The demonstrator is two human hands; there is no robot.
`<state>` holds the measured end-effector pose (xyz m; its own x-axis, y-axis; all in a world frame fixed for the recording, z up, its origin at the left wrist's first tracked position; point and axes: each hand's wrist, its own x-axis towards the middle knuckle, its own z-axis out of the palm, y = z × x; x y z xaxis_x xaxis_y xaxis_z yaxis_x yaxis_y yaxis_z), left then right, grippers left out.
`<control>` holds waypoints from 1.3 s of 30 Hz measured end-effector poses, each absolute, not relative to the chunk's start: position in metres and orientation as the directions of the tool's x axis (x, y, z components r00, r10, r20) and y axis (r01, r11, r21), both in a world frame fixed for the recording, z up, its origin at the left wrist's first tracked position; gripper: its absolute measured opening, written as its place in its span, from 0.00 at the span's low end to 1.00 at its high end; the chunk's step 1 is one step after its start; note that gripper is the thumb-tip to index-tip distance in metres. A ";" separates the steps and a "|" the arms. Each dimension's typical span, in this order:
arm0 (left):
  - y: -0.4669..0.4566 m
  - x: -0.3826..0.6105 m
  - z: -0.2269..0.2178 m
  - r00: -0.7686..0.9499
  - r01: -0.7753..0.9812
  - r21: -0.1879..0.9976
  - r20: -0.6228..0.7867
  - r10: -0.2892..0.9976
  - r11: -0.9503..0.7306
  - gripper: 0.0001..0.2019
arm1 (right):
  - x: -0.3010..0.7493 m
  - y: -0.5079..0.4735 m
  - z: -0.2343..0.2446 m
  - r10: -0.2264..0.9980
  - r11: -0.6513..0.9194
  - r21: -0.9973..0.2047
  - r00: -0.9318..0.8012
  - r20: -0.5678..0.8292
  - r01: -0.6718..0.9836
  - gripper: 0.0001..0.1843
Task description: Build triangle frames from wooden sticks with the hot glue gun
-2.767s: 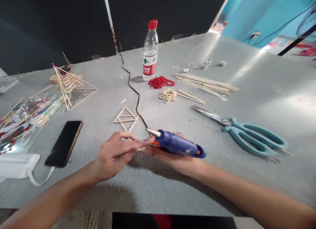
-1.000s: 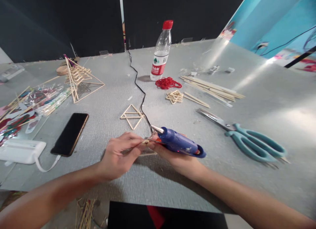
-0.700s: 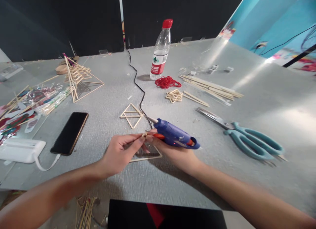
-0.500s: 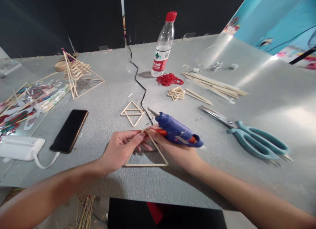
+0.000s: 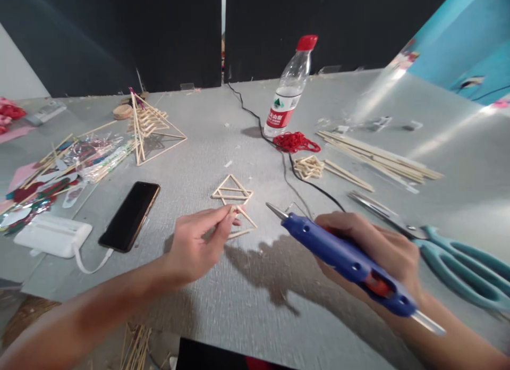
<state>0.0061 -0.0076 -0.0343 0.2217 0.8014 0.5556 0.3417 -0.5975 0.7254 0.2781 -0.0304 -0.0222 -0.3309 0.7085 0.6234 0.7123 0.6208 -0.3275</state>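
My left hand (image 5: 198,244) pinches the top corner of a small triangle of thin wooden sticks (image 5: 243,225) that rests on the grey table (image 5: 223,146). My right hand (image 5: 374,247) grips a blue hot glue gun (image 5: 342,255), its metal nozzle pointing left towards the triangle but a little apart from it. The gun's black cord (image 5: 274,146) trails back across the table. A finished flat stick triangle frame (image 5: 232,190) lies just behind the held one.
A black phone (image 5: 129,215) and white power bank (image 5: 53,235) lie at left. A stick pyramid (image 5: 149,126) stands at back left. A water bottle (image 5: 290,88), red string (image 5: 295,142), stick bundles (image 5: 378,157) and teal scissors (image 5: 450,253) sit to the right.
My right hand has pulled the glue gun away to the right and let go of the triangle. My left hand alone now holds it. The camera view has shifted left.
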 end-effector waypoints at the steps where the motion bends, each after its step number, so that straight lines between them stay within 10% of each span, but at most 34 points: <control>1: -0.005 0.004 -0.035 0.258 0.391 0.601 0.656 0.710 -0.697 0.11 | 0.278 -0.030 -0.024 0.692 0.649 -0.333 -0.349 0.631 0.684 0.08; 6: 0.007 -0.008 -0.038 0.512 0.431 0.064 0.804 0.303 -0.900 0.22 | 0.279 -0.028 -0.035 0.632 0.736 -0.324 -0.431 0.644 0.594 0.09; 19: 0.005 -0.017 -0.025 0.706 0.514 -0.298 0.680 0.200 -0.804 0.21 | 0.270 -0.038 -0.036 0.710 0.656 -0.390 -0.353 0.609 0.647 0.05; 30: 0.001 -0.012 -0.022 0.687 0.504 -0.241 0.694 0.216 -0.829 0.17 | 0.270 -0.036 -0.040 0.669 0.691 -0.355 -0.371 0.644 0.630 0.09; 39: -0.007 0.010 -0.035 0.355 0.455 0.431 0.714 0.603 -0.779 0.08 | 0.267 -0.033 -0.032 0.626 0.708 -0.247 -0.426 0.653 0.661 0.08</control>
